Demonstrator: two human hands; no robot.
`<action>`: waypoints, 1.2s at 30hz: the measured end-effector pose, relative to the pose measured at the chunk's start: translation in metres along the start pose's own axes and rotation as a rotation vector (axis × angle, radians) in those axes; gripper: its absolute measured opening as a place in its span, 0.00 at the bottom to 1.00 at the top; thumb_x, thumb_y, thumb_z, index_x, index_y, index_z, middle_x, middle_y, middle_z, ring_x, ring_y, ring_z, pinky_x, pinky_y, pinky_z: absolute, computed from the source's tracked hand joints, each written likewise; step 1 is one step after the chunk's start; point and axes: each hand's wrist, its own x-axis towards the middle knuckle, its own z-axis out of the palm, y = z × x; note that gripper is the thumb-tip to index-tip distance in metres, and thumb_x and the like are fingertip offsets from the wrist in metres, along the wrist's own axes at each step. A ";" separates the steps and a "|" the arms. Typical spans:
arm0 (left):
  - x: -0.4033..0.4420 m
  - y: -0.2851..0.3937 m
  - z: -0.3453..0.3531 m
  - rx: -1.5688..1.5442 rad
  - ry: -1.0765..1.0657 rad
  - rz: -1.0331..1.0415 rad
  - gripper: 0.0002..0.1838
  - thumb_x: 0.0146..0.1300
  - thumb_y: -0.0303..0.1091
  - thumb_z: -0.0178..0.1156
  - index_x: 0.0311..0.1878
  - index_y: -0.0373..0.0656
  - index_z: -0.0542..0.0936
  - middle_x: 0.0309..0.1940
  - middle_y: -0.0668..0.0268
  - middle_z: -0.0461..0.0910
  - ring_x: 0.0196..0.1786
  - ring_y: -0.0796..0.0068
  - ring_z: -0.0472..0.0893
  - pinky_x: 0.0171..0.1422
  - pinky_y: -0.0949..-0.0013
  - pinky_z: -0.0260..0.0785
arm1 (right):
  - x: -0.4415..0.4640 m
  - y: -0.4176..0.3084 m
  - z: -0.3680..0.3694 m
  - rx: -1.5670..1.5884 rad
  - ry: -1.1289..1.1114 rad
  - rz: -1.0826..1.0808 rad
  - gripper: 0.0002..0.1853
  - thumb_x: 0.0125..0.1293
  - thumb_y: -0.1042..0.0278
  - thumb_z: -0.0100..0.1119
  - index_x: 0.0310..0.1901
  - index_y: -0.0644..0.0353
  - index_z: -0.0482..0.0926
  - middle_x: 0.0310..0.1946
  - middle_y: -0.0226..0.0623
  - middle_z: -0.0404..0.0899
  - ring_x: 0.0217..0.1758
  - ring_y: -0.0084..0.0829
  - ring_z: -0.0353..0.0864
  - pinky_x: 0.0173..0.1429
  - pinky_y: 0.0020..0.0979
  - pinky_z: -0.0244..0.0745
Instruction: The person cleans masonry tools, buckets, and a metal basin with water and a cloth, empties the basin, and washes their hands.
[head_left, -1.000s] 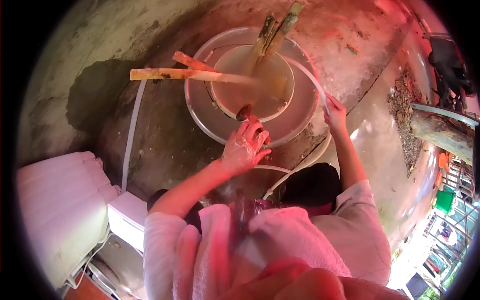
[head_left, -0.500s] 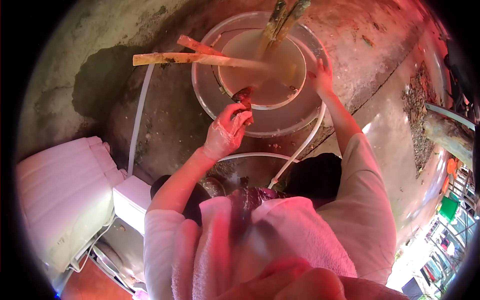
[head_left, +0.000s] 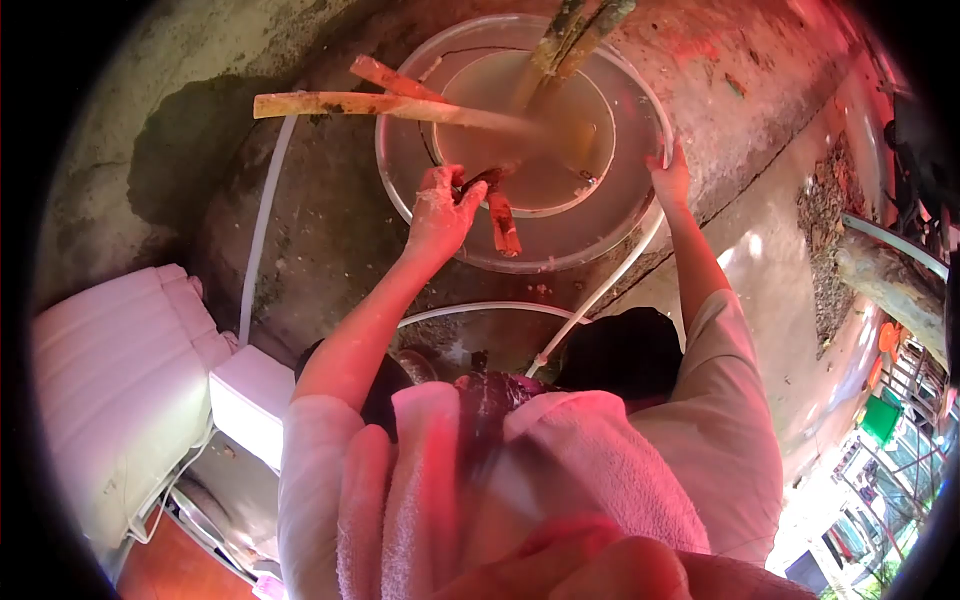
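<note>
Nearest you, a pink-lit towel (head_left: 420, 470) drapes down your front, and past your knees a white hose (head_left: 605, 288) runs across the floor up to your right hand (head_left: 672, 185), whose fingers are closed around it at the tub's edge. Your left hand (head_left: 437, 215) reaches over the near rim; the dark head blurs there, but your thumb and fingers seem to pinch that end of a short wooden-handled tool (head_left: 503, 225), its reddish handle pointing back toward you. Beneath both hands sits the wide tub (head_left: 620, 200), and inside it the round basin (head_left: 540, 213), filled with murky water (head_left: 485, 85). Farther out, a pale slat (head_left: 370, 104) and a reddish slat (head_left: 395, 78) lean out leftward, while dark slats (head_left: 575, 45) stand at the far side. I'd judge you partway along: the basin is filled and the slats are in it, but their exposed ends look stained, and the tool and hose are both in hand.
</note>
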 end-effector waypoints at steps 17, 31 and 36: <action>0.008 0.023 0.004 -0.134 -0.095 -0.205 0.18 0.58 0.39 0.64 0.44 0.34 0.77 0.36 0.53 0.82 0.39 0.64 0.82 0.44 0.66 0.72 | -0.046 -0.163 -0.035 0.200 -0.090 -0.142 0.20 0.58 0.65 0.63 0.52 0.59 0.74 0.45 0.43 0.78 0.46 0.36 0.79 0.49 0.35 0.75; -0.030 0.063 0.001 -1.104 -0.528 -0.954 0.12 0.62 0.40 0.60 0.33 0.40 0.77 0.27 0.67 0.76 0.31 0.71 0.76 0.35 0.69 0.68 | -0.084 -0.243 0.018 0.813 -0.651 0.598 0.32 0.45 0.82 0.54 0.57 0.67 0.67 0.29 0.40 0.76 0.30 0.30 0.77 0.32 0.28 0.71; -0.011 0.038 -0.007 -1.021 -0.456 -0.712 0.13 0.62 0.41 0.57 0.30 0.41 0.75 0.22 0.68 0.73 0.26 0.71 0.75 0.31 0.70 0.66 | -0.096 -0.267 -0.079 0.924 -0.858 0.602 0.30 0.48 0.82 0.51 0.58 0.70 0.64 0.35 0.44 0.75 0.30 0.29 0.76 0.33 0.25 0.68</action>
